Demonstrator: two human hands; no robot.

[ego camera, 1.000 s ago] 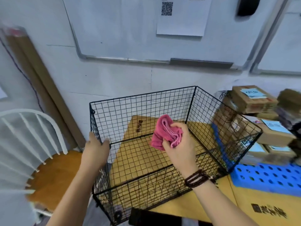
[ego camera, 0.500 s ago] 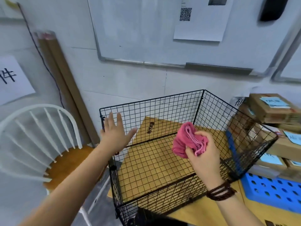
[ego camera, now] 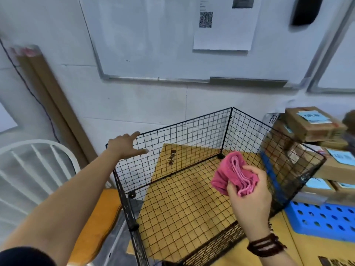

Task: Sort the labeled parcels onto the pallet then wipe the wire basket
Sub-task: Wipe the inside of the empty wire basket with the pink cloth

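Note:
A black wire basket (ego camera: 192, 127) stands open-topped on a yellow table, with nothing inside it. My left hand (ego camera: 124, 145) reaches with straight fingers to the basket's far left corner, at its top rim. My right hand (ego camera: 249, 196) grips a bunched pink cloth (ego camera: 233, 174) above the basket's right side. Brown cardboard parcels (ego camera: 311, 125) with light blue labels are stacked on a blue perforated pallet (ego camera: 322, 219) to the right of the basket.
A white spindle-back chair (ego camera: 36, 169) with an orange seat stands at the left, close to the basket. Long cardboard tubes (ego camera: 53, 104) lean against the wall behind it. A whiteboard (ego camera: 172, 35) with a pinned sheet hangs on the wall.
My left hand let go of the basket's near left rim and moved, fingers straight, to its far left corner. My right hand with the cloth shifted right. The view swung left.

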